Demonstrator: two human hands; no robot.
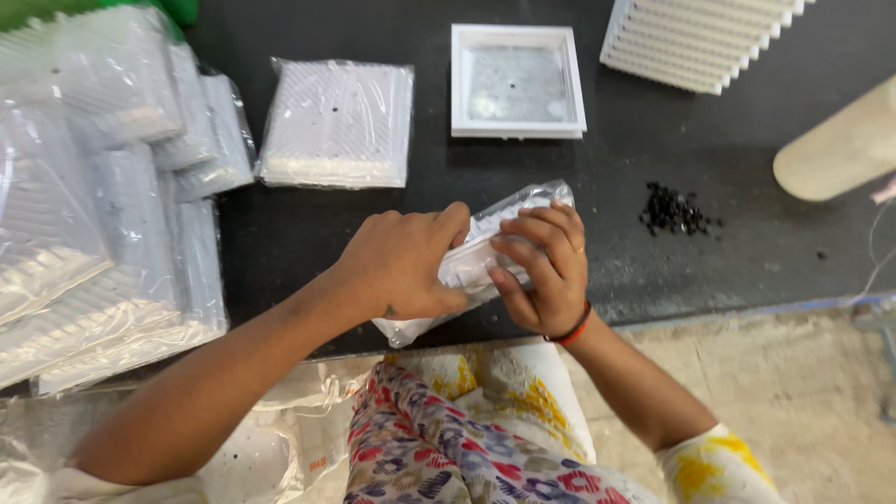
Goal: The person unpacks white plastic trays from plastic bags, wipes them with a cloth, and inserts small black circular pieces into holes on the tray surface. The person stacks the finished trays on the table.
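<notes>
- Floral cloth [439,448] over my lap sits closest, with crinkled clear plastic beside it and pale concrete floor to the right.
- Beyond it, a dark matte table [728,168] runs across.
- Both hands meet at the near table edge: my left hand [401,266] is curled shut around a clear plastic bag [485,252] with a white piece inside, and my right hand [546,266] pinches its other side, fingers bent.
- Glossy bagged white ribbed grilles [336,121] lie behind and pile up at left; a bare square white frame [516,82] and small black beads [674,212] lie farther right.
</notes>
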